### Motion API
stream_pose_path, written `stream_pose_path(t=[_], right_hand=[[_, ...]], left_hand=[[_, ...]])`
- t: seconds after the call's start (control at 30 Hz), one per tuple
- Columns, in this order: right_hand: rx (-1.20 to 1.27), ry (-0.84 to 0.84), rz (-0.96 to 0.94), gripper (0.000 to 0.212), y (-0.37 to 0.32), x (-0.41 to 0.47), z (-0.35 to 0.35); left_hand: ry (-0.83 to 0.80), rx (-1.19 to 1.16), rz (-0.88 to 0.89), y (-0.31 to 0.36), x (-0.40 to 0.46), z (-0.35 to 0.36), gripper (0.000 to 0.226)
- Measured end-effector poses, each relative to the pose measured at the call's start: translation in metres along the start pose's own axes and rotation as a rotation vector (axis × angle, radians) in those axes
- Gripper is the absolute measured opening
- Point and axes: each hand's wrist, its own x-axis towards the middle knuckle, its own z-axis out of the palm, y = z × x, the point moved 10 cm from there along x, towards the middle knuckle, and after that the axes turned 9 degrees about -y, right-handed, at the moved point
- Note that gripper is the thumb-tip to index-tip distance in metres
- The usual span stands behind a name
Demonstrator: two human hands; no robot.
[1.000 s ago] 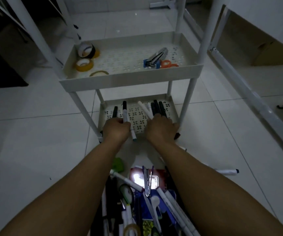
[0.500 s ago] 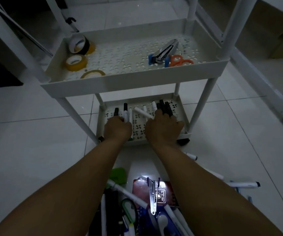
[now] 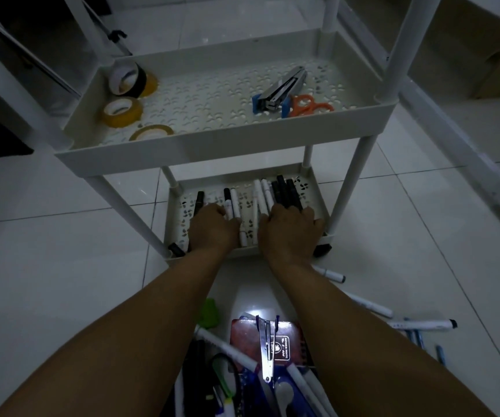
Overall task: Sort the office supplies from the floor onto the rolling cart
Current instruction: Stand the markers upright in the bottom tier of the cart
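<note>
The white rolling cart has an upper tray (image 3: pixel 221 152) and a lower tray (image 3: pixel 318 188). Both of my hands are inside the lower tray. My left hand (image 3: pixel 212 228) is closed around a few black and white markers (image 3: pixel 231 200) that point away from me. My right hand (image 3: pixel 289 230) grips a bundle of white and black markers (image 3: pixel 282 191) that rests on the tray floor at the right. A pile of supplies lies on the floor between my forearms, among them a red notebook (image 3: pixel 291 338) and a metal stapler (image 3: pixel 265 347).
The upper tray holds three tape rolls (image 3: pixel 122 111), a blue stapler (image 3: pixel 282 88) and orange scissors (image 3: pixel 310 106). Loose markers (image 3: pixel 423 325) lie on the white tiles at the right. A green item (image 3: pixel 209 311) sits by the pile. White frame legs (image 3: pixel 483 164) stand right of the cart.
Both hands have gone further into the lower tray and lowered their markers onto its floor. The view has come closer to the cart.
</note>
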Motion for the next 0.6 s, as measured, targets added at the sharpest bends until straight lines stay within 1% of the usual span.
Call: stream_pose_path(t=[0.13, 0.2, 0.3, 0.4, 0.47, 0.6], right_hand=[[0.008, -0.080, 0.029, 0.025, 0.005, 0.003, 0.005], [0.028, -0.081, 0.019, 0.025, 0.005, 0.003, 0.003], [0.121, 0.003, -0.049, 0.023, 0.004, -0.005, -0.009], [0.185, 0.164, -0.150, 0.014, 0.007, -0.027, -0.024], [0.179, 0.245, -0.226, 0.010, 0.013, -0.045, -0.029], [0.157, 0.217, -0.235, 0.017, 0.036, -0.062, -0.023]], left_hand=[[-0.013, -0.003, -0.006, 0.002, -0.002, 0.005, 0.039], [-0.020, -0.035, 0.011, 0.004, -0.003, 0.007, 0.039], [-0.055, -0.053, 0.058, 0.010, -0.005, 0.012, 0.041], [-0.087, -0.028, 0.093, 0.021, -0.006, 0.017, 0.042], [-0.115, -0.017, 0.094, 0.027, -0.006, 0.021, 0.043], [-0.155, 0.007, 0.103, 0.032, -0.010, 0.026, 0.044]])
